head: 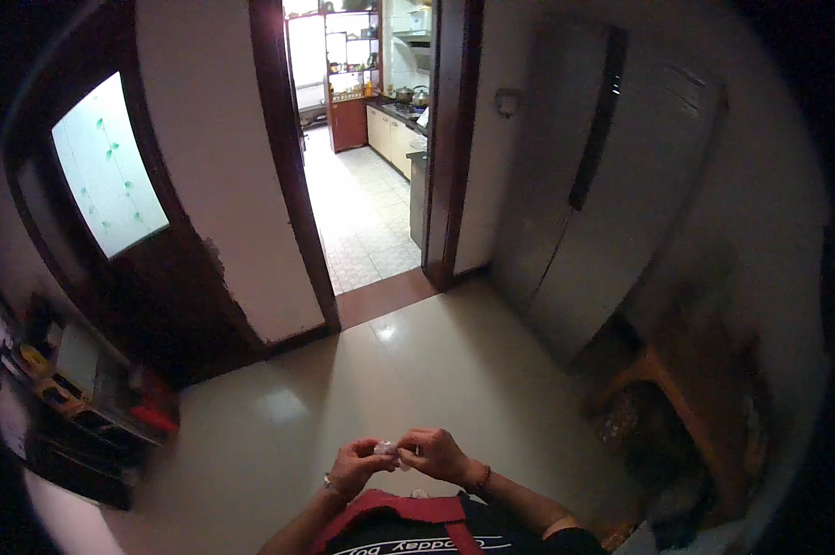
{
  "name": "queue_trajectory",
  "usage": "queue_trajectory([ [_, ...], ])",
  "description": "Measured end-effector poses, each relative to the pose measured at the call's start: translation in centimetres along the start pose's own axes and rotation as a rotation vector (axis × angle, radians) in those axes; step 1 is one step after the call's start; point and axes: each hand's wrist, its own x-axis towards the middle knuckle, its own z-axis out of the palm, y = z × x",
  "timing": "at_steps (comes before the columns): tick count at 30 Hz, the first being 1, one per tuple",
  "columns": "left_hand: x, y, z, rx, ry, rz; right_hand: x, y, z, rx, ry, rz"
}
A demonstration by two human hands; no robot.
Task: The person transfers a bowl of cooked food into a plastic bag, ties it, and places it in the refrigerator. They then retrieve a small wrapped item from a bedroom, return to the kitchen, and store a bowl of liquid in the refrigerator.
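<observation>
Both hands are close together in front of my chest, low in the view. My left hand (359, 463), with a band at the wrist, pinches a small whitish item (386, 449) between thumb and fingers. My right hand (437, 454), with a beaded bracelet, has its fingertips on the right side of that same item. What the item is cannot be made out. Beneath the hands are a red apron (417, 508) and a dark shirt with lettering.
A doorway opens ahead onto a kitchen with a tiled floor (362, 229). A large grey refrigerator (598, 229) stands right, a wooden stand (660, 381) below it. At left are a door with a patterned glass pane (112, 170) and a dark shelf unit (84, 444) holding items.
</observation>
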Motion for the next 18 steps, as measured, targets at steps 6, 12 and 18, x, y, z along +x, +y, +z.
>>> queue_trajectory([
  [6,11.6,3.4,-5.4,-0.073,0.084,0.076,12.7,7.1,-1.5,-0.063,-0.057,-0.054],
  [12,24.6,10.0,-10.4,-0.022,0.053,0.091,24.8,13.3,-3.5,0.088,-0.017,0.110],
  [18,37.3,18.2,-11.3,0.160,-0.046,0.094,34.8,18.2,-8.5,0.088,0.034,0.194],
])
